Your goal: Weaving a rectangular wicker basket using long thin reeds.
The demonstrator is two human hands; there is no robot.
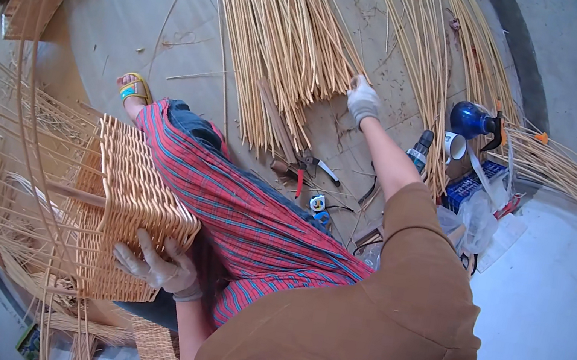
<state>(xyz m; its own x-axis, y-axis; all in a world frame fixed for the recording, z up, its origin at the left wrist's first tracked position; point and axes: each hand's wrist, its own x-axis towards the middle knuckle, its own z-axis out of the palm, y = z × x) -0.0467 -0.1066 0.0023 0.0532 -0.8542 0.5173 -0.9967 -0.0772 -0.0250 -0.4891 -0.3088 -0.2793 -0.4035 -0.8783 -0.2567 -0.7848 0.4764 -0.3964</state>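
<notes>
A half-woven wicker basket (141, 193) lies tilted against my leg at the left, with long unwoven rods fanning out past its far side. My left hand (163, 266), in a pale glove, presses on its woven wall with the fingers spread. Reaching forward, my right hand (363, 101) wears a white glove and is closed at the near right corner of a big bundle of peeled willow rods (282, 34) on the floor. A rod's end appears to run into those fingers, though they partly hide it.
Red-handled pruning shears (301, 171), a tape measure (318, 204) and a cordless drill (421, 147) lie near my right arm. Beyond stand a white mug (453, 147), a blue spray bottle (470, 120) and a blue crate (472, 186). More rods (431, 59) spread at the right.
</notes>
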